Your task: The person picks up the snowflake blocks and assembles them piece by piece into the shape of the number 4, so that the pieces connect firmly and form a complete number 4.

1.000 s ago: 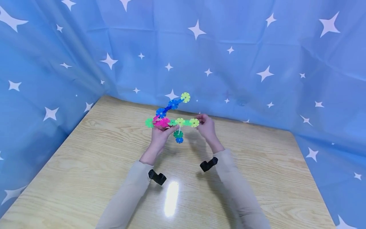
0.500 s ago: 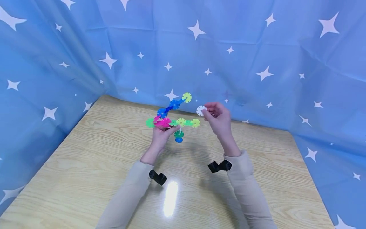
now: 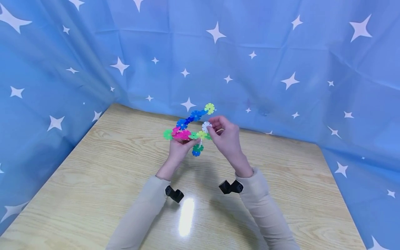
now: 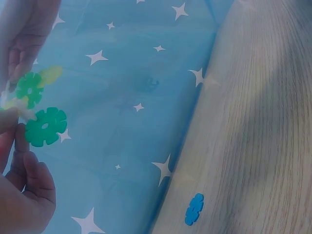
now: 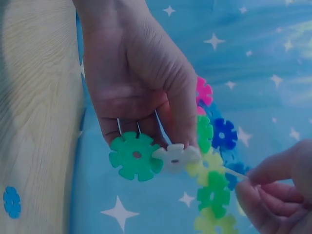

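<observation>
My left hand (image 3: 179,151) grips a build of joined plastic snowflake discs. Its flat row runs from a light green disc (image 3: 168,134) through pink discs (image 3: 184,134) to a yellow disc (image 3: 201,134) and beyond. A blue arm (image 3: 195,115) rises from it, tipped by another yellow disc (image 3: 209,108). On the near side, a second white disc (image 5: 178,155) joins a green disc (image 5: 136,156), beside the left thumb. My right hand (image 3: 227,139) pinches a white disc (image 3: 206,126), whose edge meets the row's yellow disc; whether it sits in the slot I cannot tell.
A loose blue disc (image 4: 194,209) lies on the wooden table (image 3: 93,180) below the build. Blue star-patterned curtain (image 3: 250,86) borders the table at the back and sides. A black wrist camera (image 3: 231,187) sits on each sleeve.
My right hand drew back right and showed the white disc, then came left to the row's yellow disc. The left hand and the build have shifted slightly right.
</observation>
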`<state>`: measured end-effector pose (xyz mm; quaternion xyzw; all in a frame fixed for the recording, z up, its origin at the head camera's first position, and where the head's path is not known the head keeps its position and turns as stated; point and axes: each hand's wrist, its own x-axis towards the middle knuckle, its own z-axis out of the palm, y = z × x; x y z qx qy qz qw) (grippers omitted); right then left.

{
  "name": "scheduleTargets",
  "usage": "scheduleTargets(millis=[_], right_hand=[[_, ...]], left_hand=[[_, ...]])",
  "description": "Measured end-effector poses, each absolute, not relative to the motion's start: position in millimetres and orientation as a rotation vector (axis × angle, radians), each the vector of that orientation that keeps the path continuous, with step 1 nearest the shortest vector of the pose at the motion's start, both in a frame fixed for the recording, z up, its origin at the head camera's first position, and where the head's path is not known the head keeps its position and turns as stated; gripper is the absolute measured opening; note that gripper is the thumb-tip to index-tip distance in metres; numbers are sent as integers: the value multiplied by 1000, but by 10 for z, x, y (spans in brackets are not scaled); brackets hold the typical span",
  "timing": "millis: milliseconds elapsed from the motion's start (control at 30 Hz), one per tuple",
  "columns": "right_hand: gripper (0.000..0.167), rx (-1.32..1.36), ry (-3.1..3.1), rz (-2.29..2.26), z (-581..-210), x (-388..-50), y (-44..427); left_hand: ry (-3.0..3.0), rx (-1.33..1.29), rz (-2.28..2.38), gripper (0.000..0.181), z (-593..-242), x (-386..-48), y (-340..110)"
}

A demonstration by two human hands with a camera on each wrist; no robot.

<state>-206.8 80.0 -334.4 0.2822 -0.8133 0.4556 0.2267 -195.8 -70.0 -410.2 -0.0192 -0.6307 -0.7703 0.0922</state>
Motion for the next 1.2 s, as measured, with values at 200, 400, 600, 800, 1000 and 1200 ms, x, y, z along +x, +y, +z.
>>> scheduleTargets(millis=[200, 400, 600, 800, 1000, 1200], right_hand=[[9, 830, -2270, 1101, -3347, -2048, 723], [10, 853, -2245, 883, -3362, -2016, 646], [8, 892, -2273, 939, -3373, -2046, 638], [11, 979, -2291, 941, -3350, -2117, 768], [14, 1147, -2270, 1090, -3368, -2228, 883], [11, 1288, -2181, 1310, -3428, -2301, 891]], left_hand=[[-1887, -28, -2280, 11, -4116, -1957, -690], [-1868, -81, -2273, 8, -4160, -1970, -687], [-1851, -110, -2256, 8, -4187, -1971, -685], [-1872, -80, -2227, 9, -4188, -1959, -685], [-1788, -128, -2237, 20, -4176, -1952, -673], [-1753, -148, -2187, 8, -4170, -1942, -660]])
